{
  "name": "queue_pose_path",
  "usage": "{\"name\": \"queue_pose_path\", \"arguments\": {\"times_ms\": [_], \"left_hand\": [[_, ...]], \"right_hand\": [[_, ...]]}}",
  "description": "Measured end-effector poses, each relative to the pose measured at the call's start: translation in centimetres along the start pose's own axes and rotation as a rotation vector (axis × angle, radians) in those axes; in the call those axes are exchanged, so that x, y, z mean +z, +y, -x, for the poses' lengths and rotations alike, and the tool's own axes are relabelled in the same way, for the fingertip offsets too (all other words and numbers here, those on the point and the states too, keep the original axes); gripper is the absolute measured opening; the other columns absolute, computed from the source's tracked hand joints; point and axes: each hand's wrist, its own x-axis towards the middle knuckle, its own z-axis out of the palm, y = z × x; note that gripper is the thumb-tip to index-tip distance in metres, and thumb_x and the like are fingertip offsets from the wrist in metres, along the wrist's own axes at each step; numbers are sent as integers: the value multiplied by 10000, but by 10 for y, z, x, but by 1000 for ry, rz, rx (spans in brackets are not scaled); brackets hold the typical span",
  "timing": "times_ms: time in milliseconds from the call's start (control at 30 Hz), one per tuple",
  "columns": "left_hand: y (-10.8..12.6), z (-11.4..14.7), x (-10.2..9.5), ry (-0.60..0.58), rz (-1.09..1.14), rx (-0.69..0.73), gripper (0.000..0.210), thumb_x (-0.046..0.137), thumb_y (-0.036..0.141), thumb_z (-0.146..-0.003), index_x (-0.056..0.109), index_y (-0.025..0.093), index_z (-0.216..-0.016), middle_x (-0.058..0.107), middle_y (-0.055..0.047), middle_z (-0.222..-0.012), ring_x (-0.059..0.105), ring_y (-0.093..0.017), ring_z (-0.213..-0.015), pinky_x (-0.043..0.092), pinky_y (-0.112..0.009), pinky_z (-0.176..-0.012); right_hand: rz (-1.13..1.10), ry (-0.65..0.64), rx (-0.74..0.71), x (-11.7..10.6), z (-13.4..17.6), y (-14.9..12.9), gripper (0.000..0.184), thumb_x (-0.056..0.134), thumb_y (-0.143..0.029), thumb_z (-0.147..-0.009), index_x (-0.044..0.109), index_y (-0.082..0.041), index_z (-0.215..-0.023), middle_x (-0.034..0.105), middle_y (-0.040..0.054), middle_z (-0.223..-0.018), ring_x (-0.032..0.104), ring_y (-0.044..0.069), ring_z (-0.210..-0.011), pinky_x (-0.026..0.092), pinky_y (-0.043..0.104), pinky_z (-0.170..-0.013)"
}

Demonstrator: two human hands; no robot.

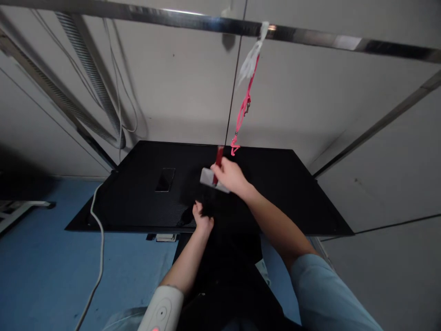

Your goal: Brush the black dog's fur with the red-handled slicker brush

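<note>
My right hand (231, 174) is closed around the red handle of a slicker brush (207, 177), whose flat grey rectangular head lies crosswise just above the table. Under and beside the brush head is a mass of black fur or hair (206, 197). Its outline merges with the dark tabletop, so what it belongs to cannot be made out. At the near side, my left hand (203, 219) has its fingers curled into this black fur, close to the table's front edge. Dark tufts show over the left fingers.
The black table (275, 188) carries a dark phone (165, 179) left of the brush. A pink cord (241, 115) hangs from the metal bar (193, 19) above. Grey hoses (91, 69) run down the wall at left, and a white cable (102, 243) drops beside the table.
</note>
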Motion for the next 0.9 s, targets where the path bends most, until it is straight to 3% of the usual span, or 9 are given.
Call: {"name": "queue_pose_path", "arguments": {"times_ms": [67,167,233,333,367,500,633,800,900], "left_hand": [[-1,3,1,6,-5,20,271,611,448,-804,612,192,-889,677,-25,-863,655,-171,-794,513,-339,-794],[-2,5,1,-13,2,30,280,611,446,-815,618,180,-903,677,-34,-880,651,-160,-809,510,-316,-801],[-3,5,0,-10,8,33,278,591,441,-833,625,180,-921,678,-37,-907,649,-153,-818,509,-310,-808],[-7,6,-3,14,-3,47,258,596,431,-829,625,178,-869,671,-18,-856,643,-140,-777,512,-297,-789],[-8,6,-4,13,-11,56,248,605,424,-822,622,179,-849,668,-13,-839,642,-137,-771,511,-290,-786],[-15,6,-9,-2,-51,80,274,618,449,-799,621,185,-874,672,-15,-857,646,-138,-774,513,-293,-780],[-21,7,-13,31,-121,96,353,652,500,-740,603,173,-864,646,8,-783,623,-119,-689,514,-284,-733],[-27,10,-15,43,-192,134,332,651,481,-736,589,168,-829,647,-16,-784,610,-127,-685,502,-270,-699],[-31,10,-18,62,-279,129,305,603,472,-777,591,169,-814,640,-30,-769,612,-146,-695,499,-280,-689]], "right_hand": [[24,168,-19,6,2,3,202,468,-363,-869,545,-187,-809,581,31,-725,531,157,-652,385,284,-624],[-25,41,-78,9,4,9,192,490,-360,-852,555,-188,-796,590,34,-745,536,157,-680,399,281,-642],[-66,39,14,5,2,14,201,497,-366,-844,550,-187,-769,577,29,-694,525,156,-640,403,284,-620],[-102,360,106,-4,1,19,227,441,-374,-879,562,-183,-893,601,51,-784,551,172,-702,422,303,-663],[-105,381,82,-6,2,20,234,439,-375,-884,563,-183,-932,607,56,-817,559,175,-728,425,305,-679],[-51,-14,13,0,11,17,198,513,-368,-846,575,-180,-845,599,32,-724,556,160,-662,422,283,-642],[46,272,68,4,13,15,218,439,-344,-884,564,-173,-938,627,77,-889,582,181,-766,431,303,-699],[69,-63,36,7,13,11,197,515,-370,-840,562,-181,-812,612,45,-741,562,174,-651,420,290,-621],[32,249,81,9,14,11,216,442,-355,-885,559,-178,-922,628,75,-872,578,186,-734,437,312,-678]]}}
